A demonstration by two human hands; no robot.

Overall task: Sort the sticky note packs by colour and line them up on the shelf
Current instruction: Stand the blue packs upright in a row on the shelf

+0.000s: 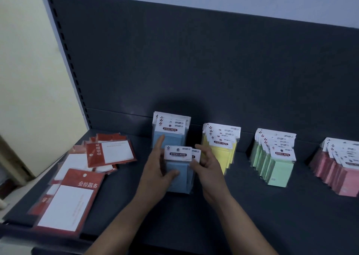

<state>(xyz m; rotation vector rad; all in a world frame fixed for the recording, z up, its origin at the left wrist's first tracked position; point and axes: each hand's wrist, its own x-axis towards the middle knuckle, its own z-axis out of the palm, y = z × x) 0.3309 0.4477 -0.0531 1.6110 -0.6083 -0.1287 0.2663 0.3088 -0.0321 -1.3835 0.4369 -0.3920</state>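
1. The left hand (157, 169) is gripping the held blue packs (177, 177) from their left side. The thumb is lying across the front face, and the index finger is pointing straight up past the white header card.
2. The right hand (210, 171) is gripping the same packs at their right edge, with the fingers curling round that edge.
3. The held blue packs are standing upright, at least two deep, over the middle of the shelf (252, 215). They are sitting just in front of the blue row (171, 136). Whether their lower edge is touching the shelf cannot be told.
4. The blue row is standing at the back of the shelf, close to the back panel (194, 60).
5. To the right, three further rows are standing apart from one another, in this order: the yellow row (223, 151), the green row (277, 167), the pink row (338, 175). Each row is overlapping front to back. The frame edge is cutting off the pink row.
6. At the left end of the shelf, the red-and-white packs (77, 192) are lying flat in a loose, overlapping heap.
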